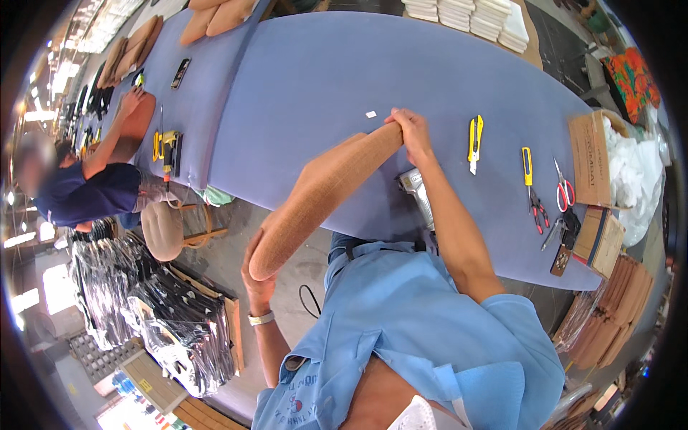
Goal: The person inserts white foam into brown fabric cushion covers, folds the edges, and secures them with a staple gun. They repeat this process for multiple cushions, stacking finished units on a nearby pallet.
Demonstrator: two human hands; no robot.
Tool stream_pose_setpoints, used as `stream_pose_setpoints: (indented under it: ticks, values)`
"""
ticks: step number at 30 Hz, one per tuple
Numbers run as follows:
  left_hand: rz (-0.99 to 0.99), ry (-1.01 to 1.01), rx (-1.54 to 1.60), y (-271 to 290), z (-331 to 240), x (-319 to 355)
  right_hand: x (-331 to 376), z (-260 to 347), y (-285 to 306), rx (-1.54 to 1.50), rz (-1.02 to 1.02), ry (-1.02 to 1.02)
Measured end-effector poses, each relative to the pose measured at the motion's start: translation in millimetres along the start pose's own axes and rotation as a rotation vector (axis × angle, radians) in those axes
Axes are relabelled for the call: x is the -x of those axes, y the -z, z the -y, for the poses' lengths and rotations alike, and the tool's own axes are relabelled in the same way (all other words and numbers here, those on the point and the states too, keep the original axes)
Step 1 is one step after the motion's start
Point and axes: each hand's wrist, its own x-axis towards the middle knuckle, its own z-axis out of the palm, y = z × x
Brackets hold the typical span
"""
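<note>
A brown fabric-covered seat cushion (326,193) is held tilted between my two hands, over the near edge of the blue-covered table (315,86). My left hand (258,283), with a watch at the wrist, grips its lower left end. At the upper right end, my right hand (413,136) is closed round the edge. The cushion hides part of both hands' fingers. Beside my right forearm lies a silver tool (417,192) that looks like a staple gun, partly covered by the arm. A small white scrap (370,115) rests just beyond the cushion.
To the right lie a yellow utility knife (475,143), screwdriver (528,168), red-handled scissors (565,192) and pliers (537,213). A carton (591,161) stands at the right edge. White stacks (466,18) sit far back. Left, a co-worker (100,172) handles another brown cushion.
</note>
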Motion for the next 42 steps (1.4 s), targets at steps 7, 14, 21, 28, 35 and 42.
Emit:
stream_pose_setpoints:
  ticks: [7,14,21,28,35,42]
  values:
    - [0.15,0.046,-0.23,-81,79,36,-2,21,35,0.371,-0.034,0.253]
    - [0.634,0.496,0.067,-38,88,-6,12,-20,85,0.322,-0.043,0.334]
    - [0.271,0.234,-0.309,-100,111,-107,7,-17,82,0.304,-0.017,0.28]
    - [0.275,0.065,-0.308,-176,97,-146,16,-16,85,0.472,-0.073,0.316]
    - [0.388,0.209,-0.123,-177,63,-148,26,-4,77,0.759,-0.102,0.479]
    - [0.208,0.189,-0.428,-211,54,-150,28,7,70,0.992,0.099,0.586]
